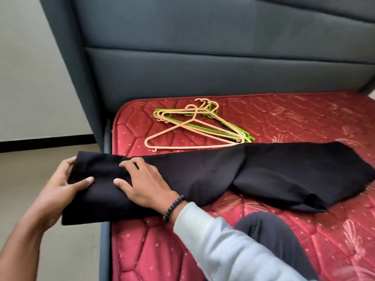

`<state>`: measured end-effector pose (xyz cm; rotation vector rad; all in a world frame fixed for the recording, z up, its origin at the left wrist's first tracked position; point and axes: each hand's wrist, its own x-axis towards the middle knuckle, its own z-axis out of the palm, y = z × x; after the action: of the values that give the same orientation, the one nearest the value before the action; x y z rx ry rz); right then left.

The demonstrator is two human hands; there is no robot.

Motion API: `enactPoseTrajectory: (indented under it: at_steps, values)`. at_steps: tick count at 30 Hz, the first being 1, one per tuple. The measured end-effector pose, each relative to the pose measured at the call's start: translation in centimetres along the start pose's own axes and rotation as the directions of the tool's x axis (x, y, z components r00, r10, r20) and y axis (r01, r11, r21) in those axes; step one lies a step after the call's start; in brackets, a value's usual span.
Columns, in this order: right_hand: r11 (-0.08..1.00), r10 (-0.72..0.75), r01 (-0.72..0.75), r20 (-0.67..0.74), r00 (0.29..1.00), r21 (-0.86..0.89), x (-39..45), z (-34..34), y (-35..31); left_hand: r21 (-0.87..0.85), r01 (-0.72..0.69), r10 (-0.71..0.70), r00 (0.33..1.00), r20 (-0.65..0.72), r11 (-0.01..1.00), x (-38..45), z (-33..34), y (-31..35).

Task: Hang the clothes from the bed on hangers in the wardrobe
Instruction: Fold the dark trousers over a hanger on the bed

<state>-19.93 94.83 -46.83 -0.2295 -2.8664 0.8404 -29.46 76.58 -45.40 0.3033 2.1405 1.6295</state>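
A black garment (253, 171), folded lengthwise, lies across the red quilted mattress (304, 122), its left end hanging over the bed's edge. My left hand (60, 185) grips that overhanging end, thumb on top and fingers wrapped round the edge. My right hand (142, 183), with a black bead bracelet at the wrist, rests on the cloth just to the right, its fingers curled into the fabric. Behind the garment lies a loose pile of beige and green plastic hangers (194, 126). No wardrobe is in view.
A tall grey padded headboard (203, 67) stands behind the mattress. My knee in dark trousers (269, 230) rests on the bed at the lower right. Beige floor (50, 250) and a white wall with a black skirting lie to the left.
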Motion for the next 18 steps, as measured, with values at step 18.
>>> enactPoseTrajectory:
  at_steps: [18]
  values:
    - [0.956, 0.127, -0.046, 0.267, 0.955, -0.288, -2.0, 0.4, 3.4, 0.527, 0.031, 0.274, 0.827, -0.491, 0.85, 1.6, 0.7, -0.7]
